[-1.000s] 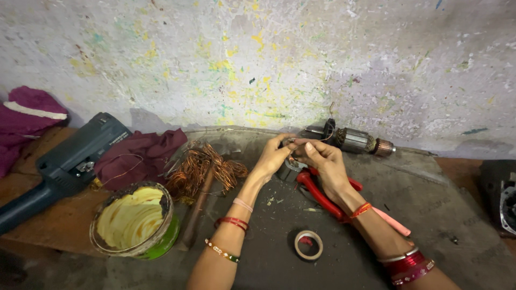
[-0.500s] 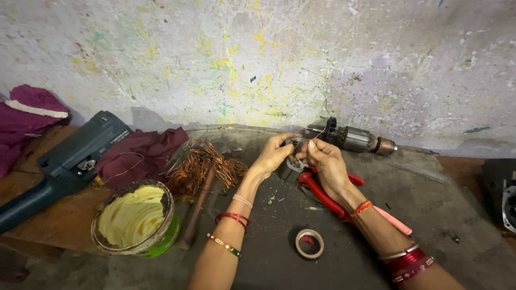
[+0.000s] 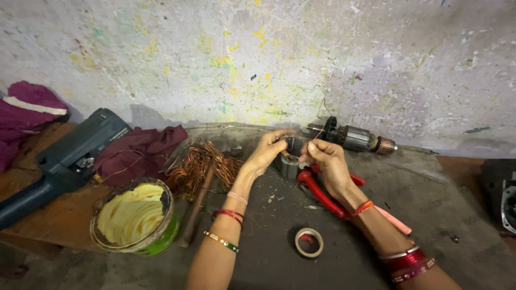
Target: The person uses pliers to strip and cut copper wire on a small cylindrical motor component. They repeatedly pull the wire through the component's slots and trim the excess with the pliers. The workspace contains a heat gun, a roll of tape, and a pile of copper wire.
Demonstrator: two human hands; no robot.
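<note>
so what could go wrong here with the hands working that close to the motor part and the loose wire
Both the left hand and right hand pinch at a small metal piece beside the armature; a fine wire strand there could snap or prick a fingertip. The red pliers lie right under the right wrist and could be knocked aside. The copper wire tangle sits by the left forearm and might snag the bangles.

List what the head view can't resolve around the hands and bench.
- Small part between left hand and right hand: fingers cover it, kind unclear.
- Grey metal piece below the hands: top hidden by them.
- Red-handled pliers: jaws hidden under the right hand.
- Dark machine: cut by the right edge.
- Power tool: handle end cut by the left edge.
- Hammer: head buried in copper wire.
</note>
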